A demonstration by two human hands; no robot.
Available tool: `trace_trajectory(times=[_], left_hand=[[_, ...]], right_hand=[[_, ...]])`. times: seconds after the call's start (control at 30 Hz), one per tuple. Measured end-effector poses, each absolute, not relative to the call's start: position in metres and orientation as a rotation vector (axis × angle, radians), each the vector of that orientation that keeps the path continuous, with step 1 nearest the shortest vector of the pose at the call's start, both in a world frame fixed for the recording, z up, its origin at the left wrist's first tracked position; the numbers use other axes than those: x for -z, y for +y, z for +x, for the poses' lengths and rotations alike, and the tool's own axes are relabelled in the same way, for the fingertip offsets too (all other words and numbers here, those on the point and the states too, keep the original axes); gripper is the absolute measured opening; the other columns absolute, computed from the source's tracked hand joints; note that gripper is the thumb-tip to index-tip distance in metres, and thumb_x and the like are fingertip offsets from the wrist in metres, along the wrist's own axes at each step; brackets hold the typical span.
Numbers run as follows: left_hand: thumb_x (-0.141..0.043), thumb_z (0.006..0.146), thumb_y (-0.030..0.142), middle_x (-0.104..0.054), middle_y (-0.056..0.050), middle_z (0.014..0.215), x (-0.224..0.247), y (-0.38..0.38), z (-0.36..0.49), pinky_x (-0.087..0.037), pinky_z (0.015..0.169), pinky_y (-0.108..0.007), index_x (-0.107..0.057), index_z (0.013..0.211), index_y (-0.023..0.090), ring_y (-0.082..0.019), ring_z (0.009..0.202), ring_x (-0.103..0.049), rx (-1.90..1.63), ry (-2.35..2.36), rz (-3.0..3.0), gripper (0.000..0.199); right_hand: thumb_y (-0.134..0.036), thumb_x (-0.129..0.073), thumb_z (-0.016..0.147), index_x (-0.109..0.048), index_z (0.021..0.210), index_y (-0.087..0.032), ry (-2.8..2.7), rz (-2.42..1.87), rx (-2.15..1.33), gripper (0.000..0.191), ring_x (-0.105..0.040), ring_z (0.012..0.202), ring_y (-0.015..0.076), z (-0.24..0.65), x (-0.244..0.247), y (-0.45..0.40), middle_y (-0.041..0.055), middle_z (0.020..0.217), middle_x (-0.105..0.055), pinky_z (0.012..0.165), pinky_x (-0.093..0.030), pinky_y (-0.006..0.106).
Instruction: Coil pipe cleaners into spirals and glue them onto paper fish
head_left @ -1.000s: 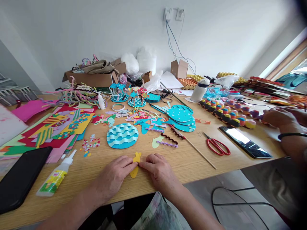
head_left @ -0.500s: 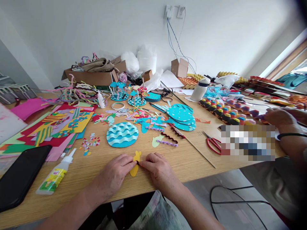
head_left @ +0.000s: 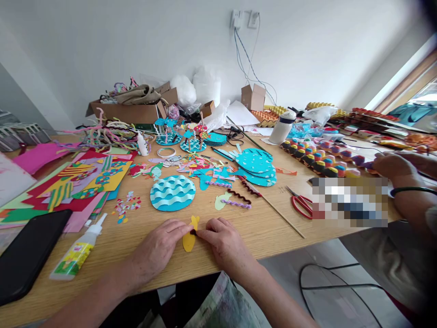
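Note:
A yellow paper fish cutout [head_left: 188, 243] lies on the table between my hands, its forked tail pointing away from me. Across its narrow part is a small dark brown piece [head_left: 193, 232], too small to make out its kind. My left hand [head_left: 159, 243] is closed, thumb and fingertips pressed at the cutout's left edge by the dark piece. From the other side my right hand [head_left: 227, 239], fingers curled, pinches the dark piece's right end. Beyond them lie a blue oval card with pale wavy strips [head_left: 173, 192] and twisted brown and purple pipe cleaners [head_left: 239, 197].
A glue bottle [head_left: 79, 250] and black phone [head_left: 32, 255] lie at left, near coloured paper sheets [head_left: 75, 182]. Red-handled scissors [head_left: 301, 204] and a thin stick [head_left: 282, 215] are at right. Another person's hand [head_left: 392, 166] works beside painted egg cartons [head_left: 317, 159].
The fingers of both hands have shifted slightly on the yellow cutout, and more of the dark piece shows. The whole view has moved a little.

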State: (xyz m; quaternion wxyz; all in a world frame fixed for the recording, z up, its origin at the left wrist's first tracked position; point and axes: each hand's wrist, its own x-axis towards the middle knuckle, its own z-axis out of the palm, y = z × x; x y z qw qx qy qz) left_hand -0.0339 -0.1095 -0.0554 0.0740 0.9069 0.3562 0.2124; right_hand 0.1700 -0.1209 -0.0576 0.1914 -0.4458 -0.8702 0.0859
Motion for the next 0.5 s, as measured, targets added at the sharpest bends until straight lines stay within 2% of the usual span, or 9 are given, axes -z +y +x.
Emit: trace_trajectory(times=[0.13,0.5], left_hand=[[-0.032,0.080,-0.001,-0.064,-0.005,0.103,0.0562,-0.1097,-0.0314,-0.050,0.084,-0.033,-0.060,0.111,0.021,-0.017,0.097,-0.056,-0.642,1.072,2.764,0.047],[-0.035,0.083,0.000,-0.063,-0.007,0.098,0.0550,-0.1101,-0.0245,-0.050,0.080,-0.032,-0.064,0.100,0.016,-0.019,0.093,-0.056,-0.634,1.078,2.802,0.038]], right_hand=[[-0.009,-0.051,0.083,-0.063,0.103,-0.025,-2.447,-1.262,-0.250,0.028,-0.049,0.078,0.0161,0.1700,0.0577,-0.1207,0.0039,0.082,-0.058,0.070,-0.037,0.025],[-0.011,-0.050,0.084,-0.062,0.104,-0.025,-2.471,-1.280,-0.234,0.027,-0.048,0.079,0.0168,0.1696,0.0572,-0.1219,0.0039,0.084,-0.058,0.071,-0.038,0.027]])
